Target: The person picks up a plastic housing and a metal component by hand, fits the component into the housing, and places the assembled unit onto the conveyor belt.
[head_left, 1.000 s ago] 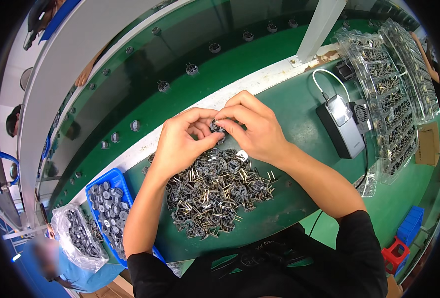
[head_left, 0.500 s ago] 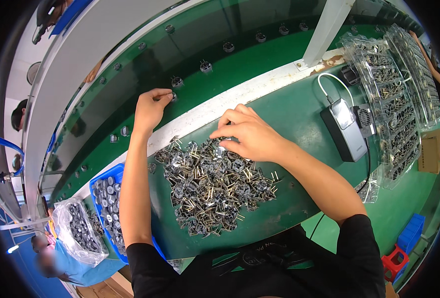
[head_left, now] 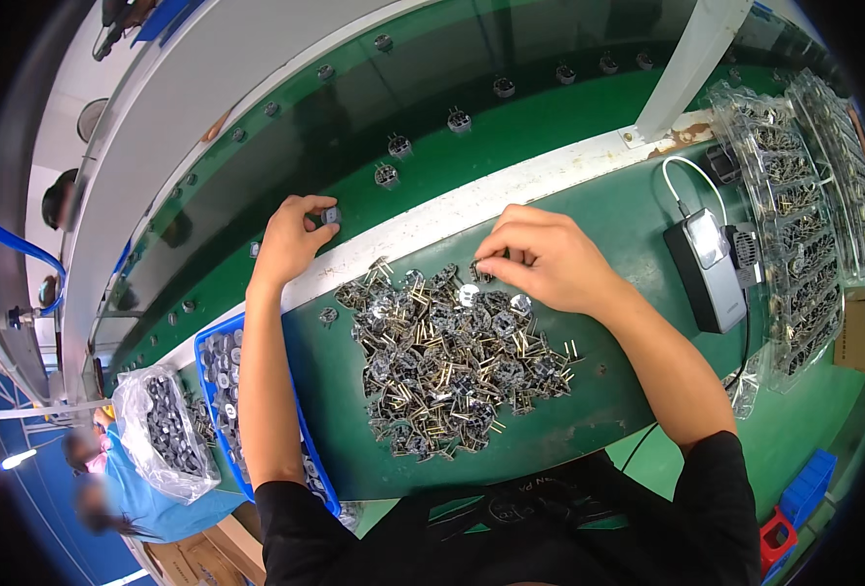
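My left hand (head_left: 296, 239) is over the green belt (head_left: 432, 161), thumb and fingertips closed about a small grey round housing (head_left: 330, 216). Beyond it, two dark round parts with upright pins (head_left: 391, 161) stand close together on the belt. My right hand (head_left: 550, 259) pinches a small dark part with metal bits (head_left: 481, 272) at the upper right edge of a pile. The fingers partly hide this part. That pile of small dark parts with brass-coloured pins (head_left: 452, 361) lies on the green tabletop (head_left: 608, 352) before me.
A blue tray (head_left: 296, 420) of grey caps stands left, partly under my forearm. Beyond is a clear bag of grey parts (head_left: 164, 425). A white rail (head_left: 472, 210) borders the belt. At right are a power bank (head_left: 711, 273) with cable and clear trays of parts (head_left: 794, 234).
My left hand has left one pinned part, which has travelled right on the belt, and now grips another. My right hand has lifted off the pile with a small part. The view has shifted.
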`<move>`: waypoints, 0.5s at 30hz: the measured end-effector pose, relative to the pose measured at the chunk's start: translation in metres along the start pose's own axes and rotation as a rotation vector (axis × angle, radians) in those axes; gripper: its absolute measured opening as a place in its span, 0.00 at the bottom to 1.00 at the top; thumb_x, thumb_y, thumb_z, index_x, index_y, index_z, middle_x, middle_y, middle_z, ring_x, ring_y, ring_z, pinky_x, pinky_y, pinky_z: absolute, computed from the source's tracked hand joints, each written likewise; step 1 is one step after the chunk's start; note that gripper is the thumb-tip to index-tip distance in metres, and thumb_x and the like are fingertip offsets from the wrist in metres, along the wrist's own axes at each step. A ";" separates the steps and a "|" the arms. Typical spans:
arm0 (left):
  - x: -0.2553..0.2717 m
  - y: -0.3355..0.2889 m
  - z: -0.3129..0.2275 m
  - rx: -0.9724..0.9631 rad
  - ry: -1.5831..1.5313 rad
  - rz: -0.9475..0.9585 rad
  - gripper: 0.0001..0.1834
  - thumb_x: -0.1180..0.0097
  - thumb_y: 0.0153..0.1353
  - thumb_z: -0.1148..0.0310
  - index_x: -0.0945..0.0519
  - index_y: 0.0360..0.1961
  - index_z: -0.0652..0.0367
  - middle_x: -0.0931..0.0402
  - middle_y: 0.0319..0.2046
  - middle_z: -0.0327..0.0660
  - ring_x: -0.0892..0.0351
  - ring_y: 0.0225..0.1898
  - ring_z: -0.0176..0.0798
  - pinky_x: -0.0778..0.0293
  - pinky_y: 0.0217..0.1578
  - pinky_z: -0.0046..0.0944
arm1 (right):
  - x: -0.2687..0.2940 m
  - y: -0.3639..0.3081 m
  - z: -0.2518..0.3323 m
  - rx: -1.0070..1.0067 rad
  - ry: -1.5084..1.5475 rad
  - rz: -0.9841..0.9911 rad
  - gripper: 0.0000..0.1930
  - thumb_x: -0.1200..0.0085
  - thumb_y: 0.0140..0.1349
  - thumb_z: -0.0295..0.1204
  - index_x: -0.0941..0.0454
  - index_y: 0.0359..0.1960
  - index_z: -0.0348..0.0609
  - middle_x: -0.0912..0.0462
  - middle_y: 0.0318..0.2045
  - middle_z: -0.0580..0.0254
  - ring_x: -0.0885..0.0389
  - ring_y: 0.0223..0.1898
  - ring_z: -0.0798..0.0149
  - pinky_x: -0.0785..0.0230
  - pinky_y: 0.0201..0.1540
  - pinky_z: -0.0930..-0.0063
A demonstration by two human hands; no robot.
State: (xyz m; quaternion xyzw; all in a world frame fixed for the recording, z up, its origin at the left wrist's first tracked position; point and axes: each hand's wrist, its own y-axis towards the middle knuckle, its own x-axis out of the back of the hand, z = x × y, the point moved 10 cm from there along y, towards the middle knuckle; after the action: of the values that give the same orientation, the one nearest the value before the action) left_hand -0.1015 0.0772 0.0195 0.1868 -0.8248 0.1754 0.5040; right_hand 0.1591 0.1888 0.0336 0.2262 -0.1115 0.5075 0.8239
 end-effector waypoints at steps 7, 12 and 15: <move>-0.008 -0.003 -0.045 0.030 -0.647 0.004 0.22 0.40 0.54 0.79 0.22 0.53 0.65 0.19 0.42 0.46 0.18 0.38 0.37 0.23 0.45 0.34 | 0.017 -0.001 -0.009 -0.068 0.343 -0.187 0.03 0.39 0.58 0.20 0.19 0.33 0.36 0.21 0.32 0.64 0.22 0.30 0.75 0.31 0.30 0.79; -0.026 -0.006 -0.090 0.037 -1.314 0.134 0.22 0.41 0.56 0.83 0.24 0.54 0.67 0.19 0.44 0.47 0.19 0.43 0.36 0.24 0.49 0.34 | 0.021 -0.004 0.003 0.072 -0.002 -0.239 0.06 0.37 0.56 0.19 0.18 0.35 0.38 0.20 0.36 0.65 0.22 0.34 0.71 0.31 0.32 0.77; -0.033 -0.010 -0.108 -0.012 -1.233 0.133 0.21 0.39 0.56 0.83 0.23 0.53 0.67 0.19 0.43 0.45 0.20 0.45 0.33 0.25 0.49 0.32 | 0.022 -0.006 0.005 0.114 -0.043 -0.243 0.07 0.36 0.54 0.18 0.17 0.35 0.40 0.20 0.36 0.65 0.22 0.35 0.70 0.30 0.32 0.77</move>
State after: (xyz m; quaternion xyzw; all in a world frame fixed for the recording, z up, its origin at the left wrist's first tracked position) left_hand -0.0002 0.1243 0.0371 0.1992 -0.9750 0.0614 -0.0764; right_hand 0.1744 0.2013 0.0450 0.2953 -0.0717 0.4045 0.8626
